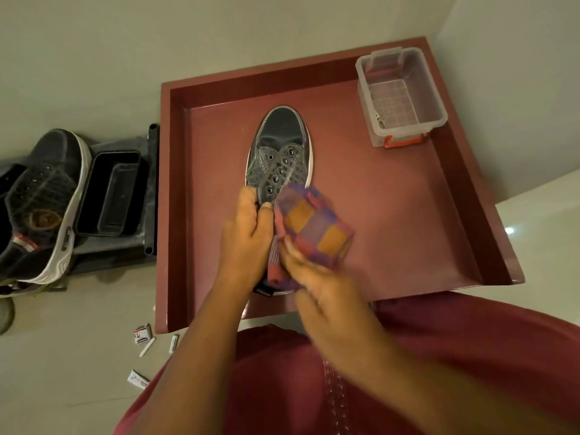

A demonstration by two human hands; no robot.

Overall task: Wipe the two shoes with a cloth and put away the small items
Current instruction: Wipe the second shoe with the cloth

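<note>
Nearest me, small packets [142, 334] lie scattered on the floor just off the near-left corner of the red tray [175, 215], not yet put away. My left hand [248, 227] pinches the lace flap of the dark sneaker [281, 146], thumb and fingers curled on it, steadying the shoe mid-tray with its toe pointing to the far edge. My right hand [317, 284] is blurred; its fingers look curled round the checked cloth [314, 227], which sits against the shoe's right side by the heel. I judge the first shoe is being wiped. I'd keep the left pinch firm and draw the cloth toward the toe. The tray floor right of the shoe is bare, so strokes have room. The clear plastic box [403, 95] waits in the far-right corner. The second sneaker [40, 196] rests outside the left rim, beside a black container [113, 193].
</note>
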